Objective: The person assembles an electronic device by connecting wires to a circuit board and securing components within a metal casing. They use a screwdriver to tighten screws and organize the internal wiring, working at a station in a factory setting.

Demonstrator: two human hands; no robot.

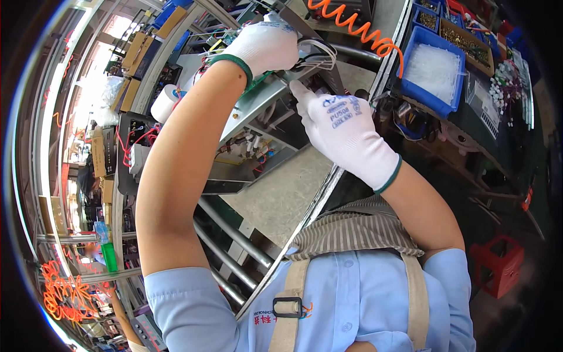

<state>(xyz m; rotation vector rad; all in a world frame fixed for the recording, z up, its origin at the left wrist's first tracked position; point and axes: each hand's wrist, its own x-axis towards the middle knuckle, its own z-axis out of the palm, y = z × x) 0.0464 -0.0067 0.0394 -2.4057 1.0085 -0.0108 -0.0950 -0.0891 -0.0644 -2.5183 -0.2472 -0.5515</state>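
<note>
White knit gloves with green cuffs cover both hands. My left hand (267, 46) reaches over an open metal housing (261, 102) with wires and a green circuit board in it. Its fingers are curled at the top of the view, and whatever they hold is hidden. A bundle of black and white cables (319, 54) loops out just right of that hand. My right hand (343, 124) is at the housing's right side, below the cables. The index finger points up toward them while the other fingers bend inward; what lies in them cannot be made out.
Under the housing run metal conveyor rollers (234, 246). On the right bench are a blue bin (434, 70) of clear plastic pieces and small bins of screws. An orange coiled hose (358, 29) hangs overhead. A red stool (497, 265) stands at the lower right; shelves line the left.
</note>
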